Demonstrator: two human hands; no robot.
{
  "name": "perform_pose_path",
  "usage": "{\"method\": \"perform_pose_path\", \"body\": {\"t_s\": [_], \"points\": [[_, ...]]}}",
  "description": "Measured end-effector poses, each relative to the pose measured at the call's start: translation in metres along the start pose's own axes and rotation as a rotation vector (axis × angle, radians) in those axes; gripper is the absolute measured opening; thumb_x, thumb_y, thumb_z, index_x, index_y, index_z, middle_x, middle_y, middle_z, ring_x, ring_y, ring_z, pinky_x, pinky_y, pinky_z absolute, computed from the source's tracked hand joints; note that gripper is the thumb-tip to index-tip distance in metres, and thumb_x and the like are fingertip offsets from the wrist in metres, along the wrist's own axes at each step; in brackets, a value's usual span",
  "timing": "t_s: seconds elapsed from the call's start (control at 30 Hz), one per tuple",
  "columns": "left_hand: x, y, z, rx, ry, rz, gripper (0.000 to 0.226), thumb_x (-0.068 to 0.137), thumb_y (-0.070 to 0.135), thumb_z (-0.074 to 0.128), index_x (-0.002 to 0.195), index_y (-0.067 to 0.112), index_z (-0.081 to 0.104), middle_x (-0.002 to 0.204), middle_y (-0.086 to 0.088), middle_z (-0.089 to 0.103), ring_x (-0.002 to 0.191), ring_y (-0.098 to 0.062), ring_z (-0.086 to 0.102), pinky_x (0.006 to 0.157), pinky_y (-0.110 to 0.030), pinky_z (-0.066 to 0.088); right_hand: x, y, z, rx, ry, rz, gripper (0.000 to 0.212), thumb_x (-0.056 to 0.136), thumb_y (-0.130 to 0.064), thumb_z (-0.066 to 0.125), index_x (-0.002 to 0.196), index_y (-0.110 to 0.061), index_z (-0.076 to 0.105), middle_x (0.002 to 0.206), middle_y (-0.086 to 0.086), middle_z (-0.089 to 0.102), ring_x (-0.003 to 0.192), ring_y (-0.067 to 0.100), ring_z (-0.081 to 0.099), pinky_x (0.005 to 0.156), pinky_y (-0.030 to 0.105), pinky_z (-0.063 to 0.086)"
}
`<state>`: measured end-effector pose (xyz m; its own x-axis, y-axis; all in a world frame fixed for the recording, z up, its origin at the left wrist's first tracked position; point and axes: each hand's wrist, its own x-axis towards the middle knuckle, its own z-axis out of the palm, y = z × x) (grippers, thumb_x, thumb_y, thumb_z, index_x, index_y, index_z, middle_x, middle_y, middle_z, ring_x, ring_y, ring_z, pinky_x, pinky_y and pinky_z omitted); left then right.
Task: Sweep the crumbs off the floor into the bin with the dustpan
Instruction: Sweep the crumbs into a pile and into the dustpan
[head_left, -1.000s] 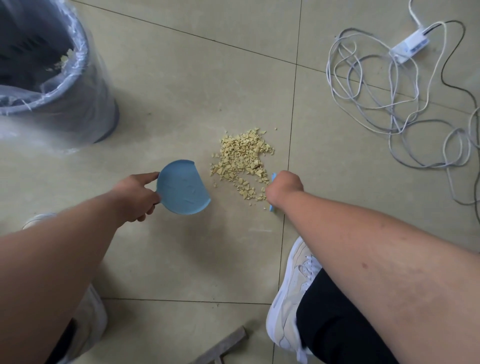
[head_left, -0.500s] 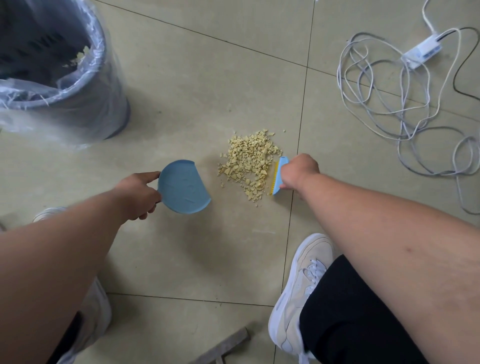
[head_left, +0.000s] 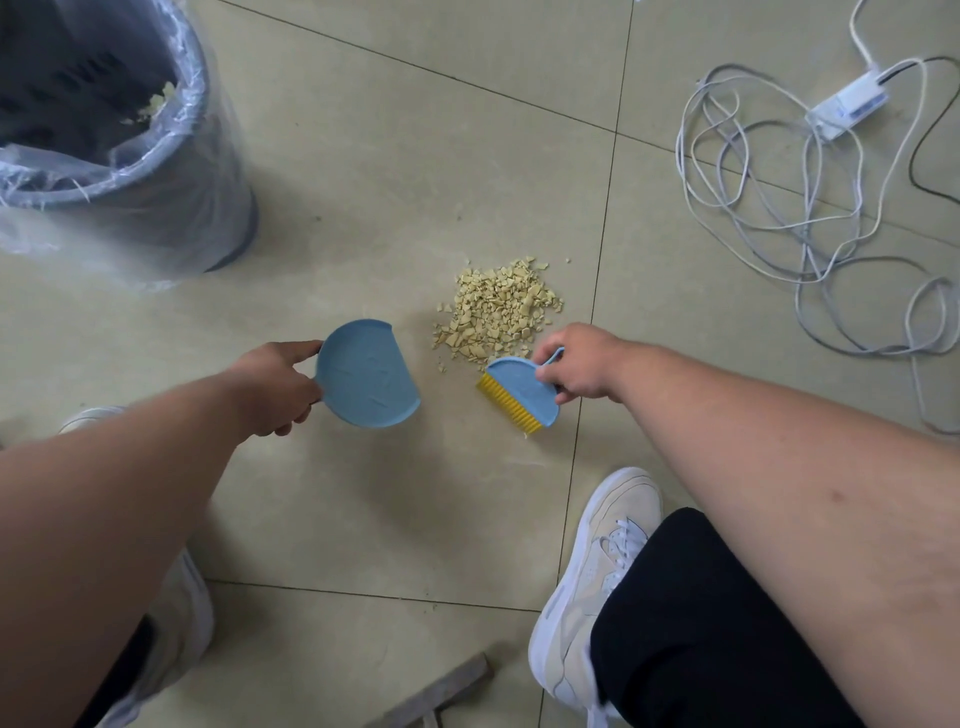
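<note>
Blue dustpan (head_left: 366, 374) is being gripped at its rear rim by the left hand (head_left: 275, 387), thumb lying on top, fingers curling underneath; pan's straight open lip is facing right toward the crumbs. Pale yellow crumbs (head_left: 496, 312) are sitting in one loose pile on the beige tiled floor (head_left: 415, 182), just left of a grout line, with a few strays trailing off toward the dustpan and the brush. Right hand (head_left: 579, 364) is pinching the blue handle of a small brush (head_left: 519, 392), its yellow bristles (head_left: 501, 402) pointing down-left, just beside the pile's near edge; cannot tell if the bristles are touching the floor. Dustpan and brush are sitting apart, a bare strip of floor showing between them. Dark bin (head_left: 104, 130) lined with a clear plastic bag is standing at the far left of the floor, well apart from the pile, with some yellow bits showing inside near its rim. White cable tangle (head_left: 810, 228) with a white adapter (head_left: 847, 104) is lying at the far right. White sneaker (head_left: 597, 571) and a black trouser leg (head_left: 701, 634) are showing at the near edge under the right arm; a second shoe is showing partly under the left arm.
</note>
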<state>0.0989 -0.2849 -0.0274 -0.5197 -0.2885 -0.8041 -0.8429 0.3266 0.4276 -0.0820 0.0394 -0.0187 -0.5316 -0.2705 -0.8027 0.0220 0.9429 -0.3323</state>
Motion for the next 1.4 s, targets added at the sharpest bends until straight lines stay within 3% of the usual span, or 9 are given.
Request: {"method": "perform_pose_path", "body": {"t_s": [0.17,0.3,0.57,0.83,1.0,1.13,1.27,1.4], "points": [[0.001,0.0,0.001,0.002,-0.013,-0.013,0.074,0.093,0.007,0.057,0.159,0.038,0.042,0.066,-0.013,0.061,0.05,-0.026,0.047,0.048,-0.027,0.037,-0.003,0.004,0.02,-0.357,-0.123,-0.065,0.012,0.095,-0.017,0.069,0.104,-0.023,0.073,0.103,0.007,0.073,0.085,0.023,0.075,0.08,0.039,0.062],[0.0,-0.001,0.002,0.01,-0.025,-0.006,0.073,0.094,0.007,0.056,0.159,0.037,0.041,0.065,-0.012,0.06,0.05,-0.026,0.046,0.047,-0.026,0.036,0.001,0.003,0.028,-0.495,-0.023,-0.114,0.02,0.096,-0.023,0.067,0.115,-0.023,0.074,0.114,0.005,0.07,0.103,0.024,0.065,0.09,0.038,0.056],[0.0,-0.001,0.002,0.005,-0.032,-0.003,0.073,0.094,0.007,0.056,0.159,0.036,0.042,0.066,-0.014,0.06,0.051,-0.026,0.046,0.048,-0.026,0.035,0.013,-0.004,-0.009,-0.421,0.249,-0.138,0.018,0.098,-0.021,0.064,0.113,-0.022,0.073,0.112,0.007,0.069,0.1,0.025,0.063,0.083,0.031,0.051],[0.003,-0.004,0.0,-0.007,-0.026,-0.005,0.072,0.094,0.007,0.056,0.158,0.038,0.043,0.066,-0.014,0.059,0.05,-0.026,0.046,0.046,-0.026,0.035,0.006,-0.013,-0.028,-0.328,0.126,-0.151,0.011,0.092,-0.019,0.07,0.101,-0.024,0.074,0.108,0.002,0.069,0.094,0.023,0.067,0.081,0.032,0.054],[0.002,-0.006,0.001,0.006,-0.033,-0.019,0.074,0.094,0.007,0.056,0.159,0.038,0.041,0.068,-0.015,0.06,0.05,-0.027,0.046,0.045,-0.025,0.034,0.005,-0.02,0.015,-0.148,0.0,-0.134,0.009,0.094,-0.017,0.071,0.102,-0.02,0.074,0.106,0.009,0.07,0.087,0.027,0.073,0.081,0.047,0.063],[0.002,-0.011,0.003,0.009,-0.051,-0.031,0.075,0.093,0.006,0.056,0.159,0.039,0.041,0.068,-0.016,0.059,0.051,-0.027,0.046,0.045,-0.025,0.034,0.008,-0.034,0.056,-0.076,-0.075,-0.136,0.012,0.096,-0.015,0.069,0.107,-0.016,0.073,0.106,0.013,0.07,0.088,0.029,0.074,0.078,0.048,0.064],[0.002,-0.013,0.002,0.018,-0.049,-0.035,0.073,0.095,0.005,0.056,0.159,0.039,0.042,0.068,-0.017,0.057,0.049,-0.026,0.044,0.041,-0.023,0.034,0.013,-0.047,0.066,-0.214,0.018,-0.199,0.014,0.095,-0.021,0.068,0.107,-0.022,0.074,0.107,0.005,0.072,0.096,0.024,0.069,0.086,0.039,0.059],[-0.001,-0.011,0.003,0.035,-0.059,-0.027,0.071,0.097,-0.004,0.052,0.158,0.031,0.047,0.061,-0.011,0.051,0.032,-0.015,0.036,0.032,-0.021,0.031,0.017,-0.049,0.047,-0.246,0.148,-0.209,0.019,0.097,-0.021,0.063,0.113,-0.019,0.073,0.109,0.006,0.069,0.098,0.025,0.064,0.087,0.04,0.057]]}}
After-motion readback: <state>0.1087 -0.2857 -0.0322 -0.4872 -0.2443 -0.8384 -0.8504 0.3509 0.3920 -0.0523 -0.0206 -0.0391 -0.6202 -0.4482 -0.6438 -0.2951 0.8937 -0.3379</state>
